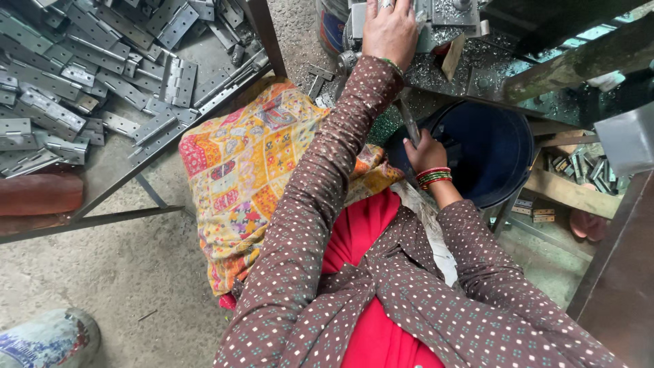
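From the head camera, the left hand lies flat, fingers spread, on the grey metal machine at the top, pressing rather than gripping. Just below the machine, the right hand curls its fingers around a thin flat grey metal strip; how tightly, I cannot tell. The strip stands tilted over the big dark blue round bucket. Far left of the machine, shiny steel hinges lie piled on a tray. To do well, I think, keep the strip steady and fingers away from moving parts.
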